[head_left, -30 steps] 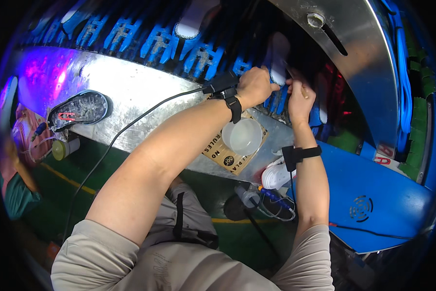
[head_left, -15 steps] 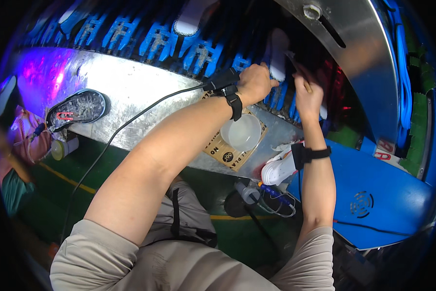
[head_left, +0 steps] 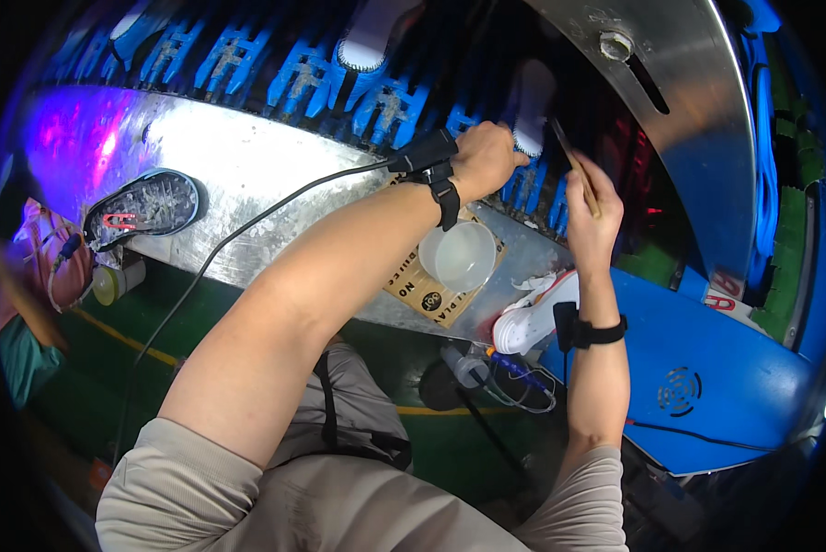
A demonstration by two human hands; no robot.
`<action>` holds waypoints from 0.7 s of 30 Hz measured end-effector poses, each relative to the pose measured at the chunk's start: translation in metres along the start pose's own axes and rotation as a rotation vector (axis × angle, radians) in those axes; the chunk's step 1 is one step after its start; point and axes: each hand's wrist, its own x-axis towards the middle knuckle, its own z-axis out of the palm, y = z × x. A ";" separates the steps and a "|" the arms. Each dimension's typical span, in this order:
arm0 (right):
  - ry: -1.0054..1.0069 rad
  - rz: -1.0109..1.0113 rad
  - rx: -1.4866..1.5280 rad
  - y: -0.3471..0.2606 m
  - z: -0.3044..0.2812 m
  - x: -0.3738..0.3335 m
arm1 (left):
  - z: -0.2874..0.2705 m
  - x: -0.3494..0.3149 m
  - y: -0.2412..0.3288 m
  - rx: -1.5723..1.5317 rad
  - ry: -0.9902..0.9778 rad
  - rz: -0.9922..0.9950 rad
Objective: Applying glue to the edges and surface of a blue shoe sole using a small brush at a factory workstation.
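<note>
Left hand point(head_left: 488, 161) curling, fingertip touching near end of white stitched-edge shoe upper point(head_left: 532, 106); grip unclear. Upper lying just right of it, upper-left of right hand point(head_left: 594, 207), long axis running away from person; left hand nearer. Right hand clamping wooden-handled brush-like tool point(head_left: 576, 164). Translucent tub point(head_left: 459, 258) sitting on printed cardboard point(head_left: 431, 299), contents unclear. Dark sole-shaped tray point(head_left: 163, 204) holding small red piece point(head_left: 119, 221).

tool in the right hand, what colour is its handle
Light brown; the handle shows best in the head view.
</note>
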 end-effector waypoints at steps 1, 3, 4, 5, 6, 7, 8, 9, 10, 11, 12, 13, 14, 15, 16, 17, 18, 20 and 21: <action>0.019 0.017 -0.005 0.004 0.003 0.006 | 0.001 0.001 -0.001 0.002 -0.003 0.002; 0.037 0.048 -0.046 0.004 0.006 0.013 | 0.000 0.001 -0.004 0.008 0.005 0.004; 0.053 0.078 -0.089 0.005 0.008 0.015 | 0.000 0.001 -0.005 0.013 0.001 0.002; 0.054 -0.073 -0.136 0.010 0.010 0.017 | 0.000 0.000 -0.005 0.014 0.006 -0.001; 0.057 -0.069 -0.138 0.018 0.010 0.022 | 0.001 0.001 -0.004 0.011 0.009 0.000; 0.092 -0.196 -0.363 0.028 0.008 0.026 | 0.002 0.001 -0.001 0.011 0.003 0.004; 0.125 -0.321 -0.590 0.036 0.005 0.027 | 0.003 0.002 0.002 0.002 0.004 0.018; 0.124 -0.311 -0.589 0.035 0.004 0.025 | 0.003 0.000 0.001 -0.001 0.004 0.026; 0.107 -0.246 -0.585 0.033 0.000 0.022 | 0.004 0.000 0.001 0.000 -0.008 0.029; 0.092 -0.178 -0.583 0.031 -0.006 0.020 | 0.005 0.001 0.002 -0.004 -0.007 0.017; 0.019 0.029 -0.563 0.016 -0.013 0.013 | 0.003 0.002 -0.001 -0.002 -0.004 0.000; 0.026 0.055 -0.417 0.018 -0.020 0.003 | 0.000 0.002 0.002 -0.013 -0.038 -0.052; 0.039 0.083 -0.271 0.021 -0.028 -0.007 | -0.005 0.003 0.002 0.034 -0.057 -0.061; 0.102 0.046 -0.193 0.005 -0.031 -0.020 | -0.014 -0.002 0.008 0.076 -0.063 -0.044; 0.110 0.079 -0.201 -0.007 -0.034 -0.037 | -0.026 -0.006 0.016 0.119 -0.060 -0.023; 0.096 0.008 -0.206 -0.019 -0.037 -0.055 | -0.033 -0.010 0.021 0.073 0.009 -0.002; 0.086 -0.055 -0.221 -0.025 -0.042 -0.074 | -0.034 -0.014 0.029 0.018 0.070 0.025; 0.079 -0.225 -0.302 -0.028 -0.046 -0.118 | -0.045 -0.037 0.064 -0.359 -0.153 -0.036; 0.066 -0.206 -0.319 -0.037 -0.046 -0.140 | -0.061 -0.052 0.087 -0.447 -0.345 -0.091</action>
